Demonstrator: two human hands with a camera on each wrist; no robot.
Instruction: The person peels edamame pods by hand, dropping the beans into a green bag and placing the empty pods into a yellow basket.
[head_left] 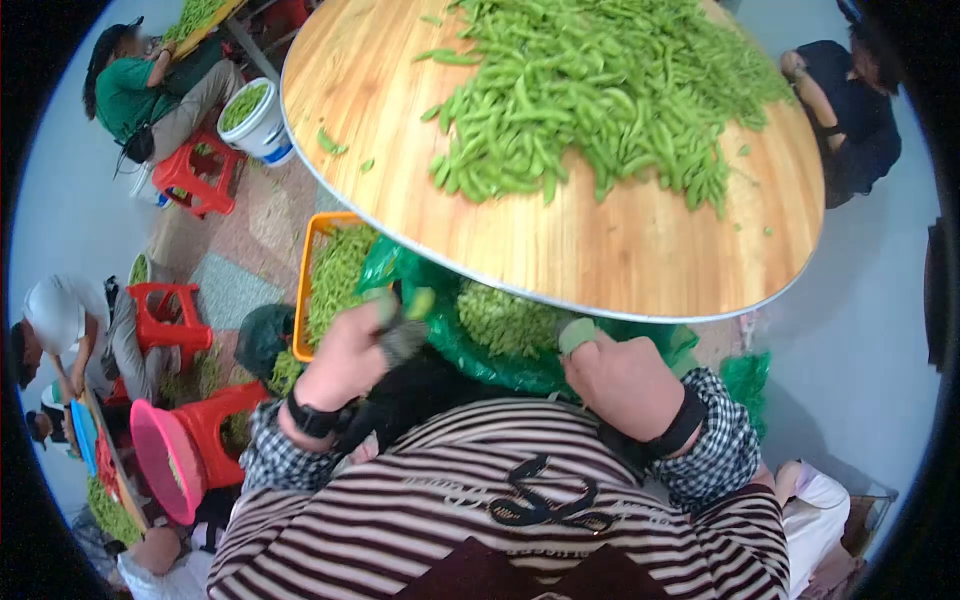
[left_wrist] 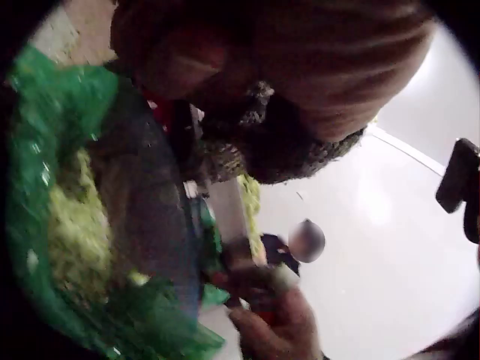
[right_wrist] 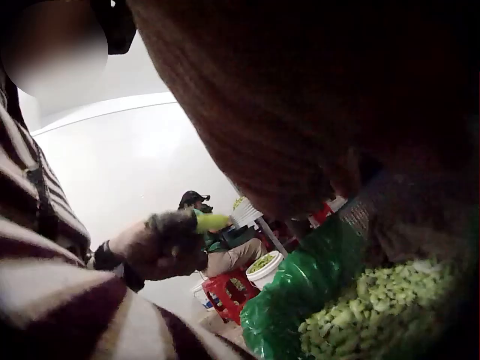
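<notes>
My left hand (head_left: 348,355), its fingers partly wrapped in a dark grey covering, pinches a green bean pod (right_wrist: 212,223). The pod (head_left: 422,303) shows blurred at the fingertips in the head view. Across from it, my right hand (head_left: 625,385) is bent over the edge of a green plastic bag (head_left: 470,365), with a light green cover (head_left: 577,336) on one digit. I cannot tell whether that hand holds anything. Shelled green beans (right_wrist: 375,307) fill the bag between and below both hands. A large pile of pods (head_left: 590,110) lies on the round wooden table (head_left: 400,200).
The table's metal-edged rim runs just beyond my hands. An orange crate (head_left: 303,290) of pods stands at the left. Red stools (head_left: 198,175), a pink basin (head_left: 165,465) and a white bucket (head_left: 255,135) stand farther left, near seated people. Another person (head_left: 850,115) sits at the table's right.
</notes>
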